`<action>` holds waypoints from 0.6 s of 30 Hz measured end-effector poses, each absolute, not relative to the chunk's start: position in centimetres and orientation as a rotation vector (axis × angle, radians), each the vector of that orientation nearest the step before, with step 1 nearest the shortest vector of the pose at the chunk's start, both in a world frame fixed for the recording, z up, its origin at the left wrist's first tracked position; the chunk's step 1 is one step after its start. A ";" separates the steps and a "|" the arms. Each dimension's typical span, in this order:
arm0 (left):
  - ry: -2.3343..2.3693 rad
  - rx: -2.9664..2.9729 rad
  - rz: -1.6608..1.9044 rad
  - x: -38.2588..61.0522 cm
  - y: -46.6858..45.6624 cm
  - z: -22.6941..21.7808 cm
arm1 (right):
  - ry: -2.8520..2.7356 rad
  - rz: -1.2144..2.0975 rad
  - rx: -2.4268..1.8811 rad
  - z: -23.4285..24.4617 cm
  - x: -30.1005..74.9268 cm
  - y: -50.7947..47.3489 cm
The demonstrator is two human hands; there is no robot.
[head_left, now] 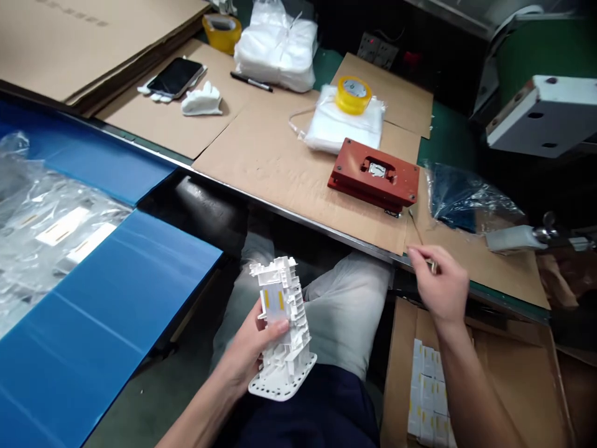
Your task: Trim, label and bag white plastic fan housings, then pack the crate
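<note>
My left hand grips a white moulded plastic part with yellow strips on its side, held upright above my lap. My right hand hovers at the workbench's front edge with its fingers pinched on a thin tweezers-like metal tool that runs up towards the red fixture. The red fixture block with a metal insert in its recess lies on cardboard just beyond that hand.
A cardboard box with several white parts stands by my right knee. Blue sheets and clear bags lie to the left. Yellow tape rolls, white bags, a phone, a pen and a white glove lie further back.
</note>
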State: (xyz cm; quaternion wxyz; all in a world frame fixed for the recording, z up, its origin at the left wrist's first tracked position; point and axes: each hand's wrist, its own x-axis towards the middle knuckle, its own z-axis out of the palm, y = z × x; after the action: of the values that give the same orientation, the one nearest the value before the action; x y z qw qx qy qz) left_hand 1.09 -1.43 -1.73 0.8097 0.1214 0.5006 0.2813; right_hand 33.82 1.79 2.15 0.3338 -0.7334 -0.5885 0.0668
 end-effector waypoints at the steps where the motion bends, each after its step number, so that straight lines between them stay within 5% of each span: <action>1: 1.053 0.233 0.611 1.1 -1.0 -1.5 | -1.597 0.071 -1.970 1.8 35.6 3.3; 9: 1.014 0.143 0.695 1.0 0.1 -0.7 | -1.899 -0.051 -2.168 -3.5 36.5 6.5; 18: 1.054 0.119 0.634 0.9 0.1 -1.0 | -1.907 -0.057 -2.132 -3.0 38.0 6.7</action>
State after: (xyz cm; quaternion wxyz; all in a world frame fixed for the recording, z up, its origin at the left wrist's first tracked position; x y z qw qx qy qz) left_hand 0.89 0.10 -0.99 0.8150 0.0558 0.4943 0.2972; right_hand 38.01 6.73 -2.99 0.1399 -0.7379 -0.6600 -0.0197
